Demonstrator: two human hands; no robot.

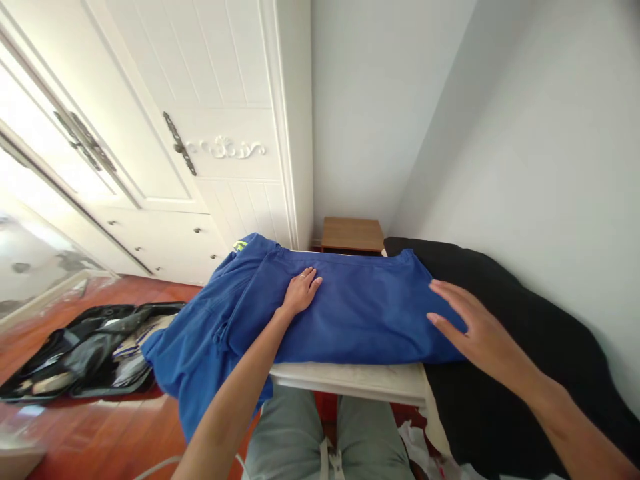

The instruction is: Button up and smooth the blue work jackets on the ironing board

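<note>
A blue garment (360,313) lies spread over a white board (350,380) in front of me, with its left part hanging down off the edge. My left hand (301,291) rests flat on the garment near its far left, fingers stretched out. My right hand (463,323) hovers over the garment's right end, fingers extended and apart, holding nothing.
A black cloth (525,347) covers the surface to the right, along the white wall. A small wooden table (353,235) stands in the far corner. White wardrobe doors (200,133) are on the left. An open black bag (85,353) lies on the red wooden floor.
</note>
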